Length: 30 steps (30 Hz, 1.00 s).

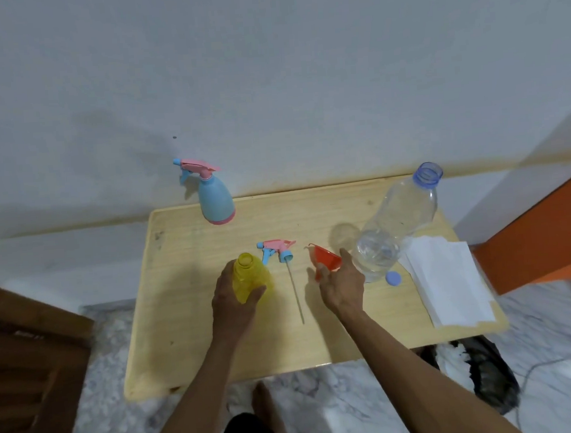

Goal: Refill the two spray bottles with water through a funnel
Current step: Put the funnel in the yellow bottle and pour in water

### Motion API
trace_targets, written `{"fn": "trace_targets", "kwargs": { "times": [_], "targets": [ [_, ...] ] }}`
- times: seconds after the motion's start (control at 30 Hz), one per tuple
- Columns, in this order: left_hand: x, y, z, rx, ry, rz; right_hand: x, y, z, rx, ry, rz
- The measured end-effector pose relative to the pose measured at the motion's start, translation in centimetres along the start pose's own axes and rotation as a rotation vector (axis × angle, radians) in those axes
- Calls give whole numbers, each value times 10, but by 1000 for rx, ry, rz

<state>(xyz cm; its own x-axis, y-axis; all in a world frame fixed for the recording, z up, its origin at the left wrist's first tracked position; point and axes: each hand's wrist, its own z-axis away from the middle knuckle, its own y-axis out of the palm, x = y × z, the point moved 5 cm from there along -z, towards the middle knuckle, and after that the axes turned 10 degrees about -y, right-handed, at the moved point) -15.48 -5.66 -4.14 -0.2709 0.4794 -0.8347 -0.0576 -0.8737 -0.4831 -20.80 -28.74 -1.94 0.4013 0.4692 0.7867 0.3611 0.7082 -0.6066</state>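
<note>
On the table (191, 341), left hand (230, 298) grips yellow bottle (249, 276); right hand (341, 285) pinches red funnel (327, 260)

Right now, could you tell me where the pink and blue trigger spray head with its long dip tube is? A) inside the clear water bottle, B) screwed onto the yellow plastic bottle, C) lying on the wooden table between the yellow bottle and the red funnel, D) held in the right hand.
C: the pink and blue trigger spray head lies flat on the wooden table, while the yellow plastic bottle stands open-necked beside it.
</note>
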Motion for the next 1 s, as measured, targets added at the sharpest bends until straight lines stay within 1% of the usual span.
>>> {"fn": "trace_targets", "kwargs": {
  "times": [0.17,0.3,0.4,0.5,0.57,0.67,0.77,1.0],
  "targets": [
    [0,0,1,16,-2,27,1,7,-13,-14,75,-41],
    [1,-1,-1,34,4,23,2,7,-15,-30,70,-20],
    [2,-1,-2,34,9,21,16,-4,-14,-75,-38,-16],
    [4,-2,-2,39,49,-6,47,-16,-7,-118,-189,-85],
    [3,-3,-2,32,76,-32,75,-22,2,-103,-291,-155],
    [5,-3,-3,31,80,-72,107,-21,16,-39,-404,-248],
    [6,-4,-4,31,93,-89,120,-12,25,25,-462,-287],
    [4,-4,-5,32,85,-101,119,4,29,88,-565,-217]
  ]
}}
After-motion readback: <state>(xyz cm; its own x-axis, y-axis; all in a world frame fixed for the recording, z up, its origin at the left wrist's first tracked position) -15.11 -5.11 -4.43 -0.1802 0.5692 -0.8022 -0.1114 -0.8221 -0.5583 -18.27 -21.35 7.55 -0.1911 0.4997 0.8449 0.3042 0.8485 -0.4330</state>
